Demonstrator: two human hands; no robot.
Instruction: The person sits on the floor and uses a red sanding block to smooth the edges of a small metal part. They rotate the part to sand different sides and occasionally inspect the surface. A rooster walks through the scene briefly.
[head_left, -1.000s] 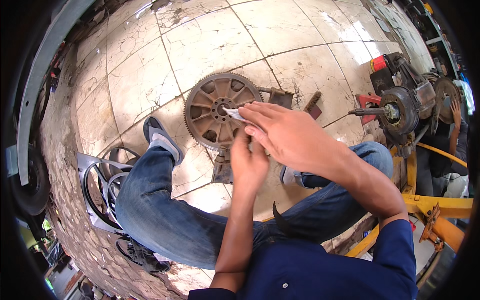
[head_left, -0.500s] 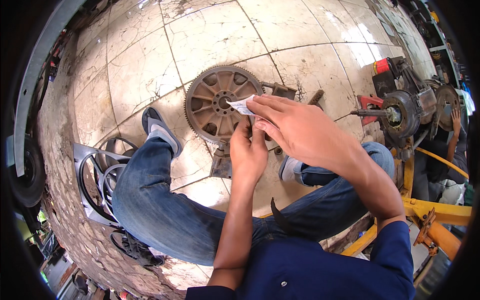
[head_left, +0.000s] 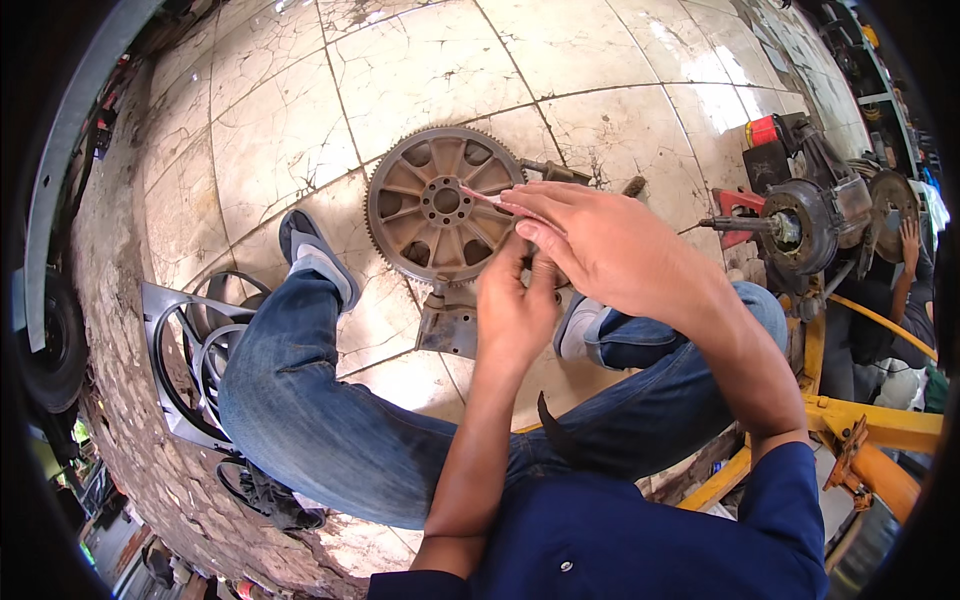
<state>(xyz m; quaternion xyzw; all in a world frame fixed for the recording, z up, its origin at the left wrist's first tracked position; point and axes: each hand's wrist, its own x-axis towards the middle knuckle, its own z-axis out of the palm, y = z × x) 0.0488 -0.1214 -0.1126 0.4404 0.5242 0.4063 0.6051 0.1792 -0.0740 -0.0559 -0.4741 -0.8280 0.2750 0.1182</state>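
My right hand [head_left: 610, 240] is closed, thumb against fingers, on a folded sheet of sandpaper [head_left: 488, 197], whitish with a reddish side. The sheet's pointed end juts out over the flywheel [head_left: 425, 228] as seen from above. Just below, my left hand [head_left: 517, 300] has its thumb and fingers pinched together near the right thumb. Whatever lies in that pinch is hidden by the fingers. Brown and rusty, the toothed flywheel lies flat on the floor beyond my hands, with spokes and a bolt-holed hub.
Metal brackets lie by the flywheel, one at its near side [head_left: 447, 331], another at its far right [head_left: 557, 173]. A fan shroud [head_left: 185, 350] leans at left. A hub assembly [head_left: 800, 225] stands right, above a yellow frame [head_left: 880, 420]. Another person's hand [head_left: 910, 240] touches a disc there.
My left hand has shifted a little to the right, toward my right hand. The sheet has tilted, so its reddish side shows instead of the white one.
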